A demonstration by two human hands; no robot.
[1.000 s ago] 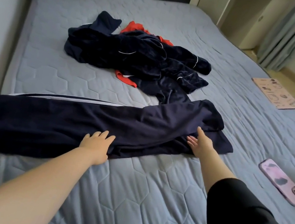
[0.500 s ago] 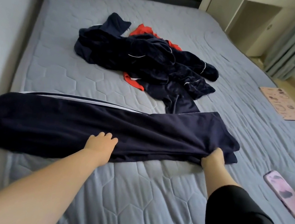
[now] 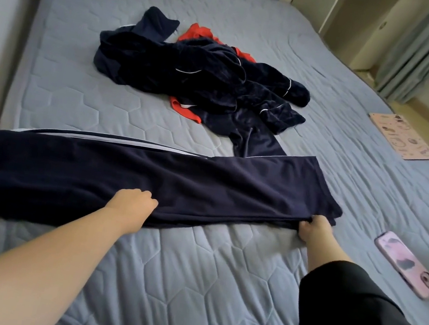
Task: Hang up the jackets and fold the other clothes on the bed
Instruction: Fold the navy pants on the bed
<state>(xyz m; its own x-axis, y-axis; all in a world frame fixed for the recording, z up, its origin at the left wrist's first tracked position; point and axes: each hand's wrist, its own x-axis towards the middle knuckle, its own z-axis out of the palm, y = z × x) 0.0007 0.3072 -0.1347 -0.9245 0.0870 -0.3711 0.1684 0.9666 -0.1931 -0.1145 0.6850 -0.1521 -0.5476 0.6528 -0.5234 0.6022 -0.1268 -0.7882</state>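
One navy white-striped trousers [image 3: 204, 183] flat across bed [image 3: 187, 285].

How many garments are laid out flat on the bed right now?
1: the trousers, stretched across the near side, left hand gripping the near edge midway, right hand pinching the end. The rest sit in a crumpled heap behind; its count is hidden.
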